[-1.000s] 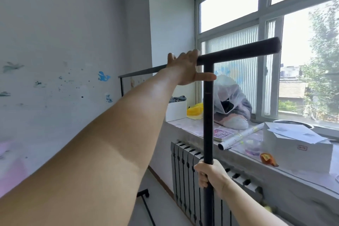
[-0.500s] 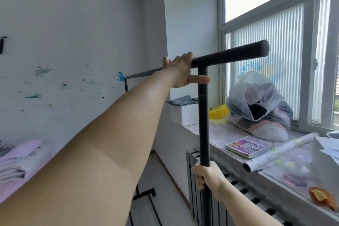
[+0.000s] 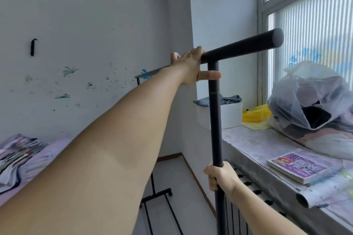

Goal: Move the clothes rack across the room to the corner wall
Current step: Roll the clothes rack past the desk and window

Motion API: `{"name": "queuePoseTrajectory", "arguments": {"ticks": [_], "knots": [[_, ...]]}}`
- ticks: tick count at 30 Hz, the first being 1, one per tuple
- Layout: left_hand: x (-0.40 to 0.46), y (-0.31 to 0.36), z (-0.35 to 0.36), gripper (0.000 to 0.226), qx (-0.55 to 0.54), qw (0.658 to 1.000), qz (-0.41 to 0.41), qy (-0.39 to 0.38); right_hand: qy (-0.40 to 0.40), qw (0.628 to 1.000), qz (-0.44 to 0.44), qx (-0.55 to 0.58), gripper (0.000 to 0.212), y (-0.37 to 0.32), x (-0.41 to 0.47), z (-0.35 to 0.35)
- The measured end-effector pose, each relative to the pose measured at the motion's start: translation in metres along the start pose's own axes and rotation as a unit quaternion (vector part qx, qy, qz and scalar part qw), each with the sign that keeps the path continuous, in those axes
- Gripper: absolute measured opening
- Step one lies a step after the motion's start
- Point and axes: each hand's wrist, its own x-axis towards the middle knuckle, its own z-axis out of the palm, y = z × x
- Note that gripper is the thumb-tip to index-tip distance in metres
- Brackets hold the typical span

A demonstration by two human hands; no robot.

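Nearest, the right hand is wrapped tight around the lower part of the upright post of the matte black tubular metal clothes rack, just beside the dark ribbed radiator under the window. Right of it, on the pale stone windowsill, lies a purple paperback book; its cover print is too blurred to read. Higher up, the left hand curls over the rack's horizontal top bar, with the thumb stretched across the post below the joint. The bar ends in a round cap by the ribbed window glass. Farther along the sill sit a translucent plastic bag of clothes and a white box. The rack's far end and wheeled base stand near the paint-flecked white wall.
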Motion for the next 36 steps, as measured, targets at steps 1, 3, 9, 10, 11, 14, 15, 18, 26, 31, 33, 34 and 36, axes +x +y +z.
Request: {"name": "queuePoseTrajectory", "arguments": {"ticks": [1,3,9,10,11,14,15,18,26,31,33,34,36], "knots": [[0.008,-0.008,0.005,0.067,0.005,1.000,0.000,0.002,-0.003,1.000,0.001,0.001,0.041,0.002,0.012,0.000],[0.021,-0.023,0.013,0.069,0.009,1.000,-0.004,0.000,-0.010,1.000,0.000,0.003,0.038,0.003,0.033,0.000],[0.062,-0.074,0.039,0.073,0.017,1.000,-0.007,0.015,-0.027,1.000,0.007,0.007,0.032,0.008,0.101,0.013],[0.073,-0.088,0.044,0.072,0.019,1.000,-0.008,0.019,-0.027,1.000,0.005,0.007,0.031,0.008,0.119,0.015],[0.078,-0.095,0.047,0.073,0.025,0.999,-0.010,0.018,-0.026,1.000,0.007,0.006,0.030,0.010,0.128,0.017],[0.099,-0.122,0.059,0.074,0.034,0.999,-0.013,0.017,-0.028,1.000,0.005,-0.007,0.030,0.012,0.166,0.027],[0.103,-0.131,0.064,0.074,0.032,0.999,-0.013,0.022,-0.030,0.999,0.004,-0.010,0.030,0.014,0.176,0.030],[0.120,-0.161,0.072,0.073,0.028,0.999,-0.017,0.031,-0.040,0.999,0.000,-0.005,0.032,0.017,0.210,0.041],[0.158,-0.234,0.092,0.071,0.053,0.998,-0.031,0.025,-0.070,0.997,-0.011,-0.009,0.028,0.025,0.289,0.072],[0.188,-0.274,0.108,0.072,0.066,0.996,-0.048,0.019,-0.093,0.995,-0.018,-0.015,0.029,0.031,0.341,0.083],[0.196,-0.287,0.114,0.071,0.070,0.996,-0.052,0.021,-0.100,0.995,-0.017,-0.015,0.030,0.032,0.359,0.087],[0.205,-0.298,0.120,0.071,0.072,0.995,-0.058,0.021,-0.109,0.994,-0.016,-0.014,0.031,0.035,0.375,0.089],[0.217,-0.313,0.125,0.071,0.084,0.994,-0.062,0.024,-0.117,0.993,-0.018,-0.018,0.032,0.037,0.397,0.093]]}}
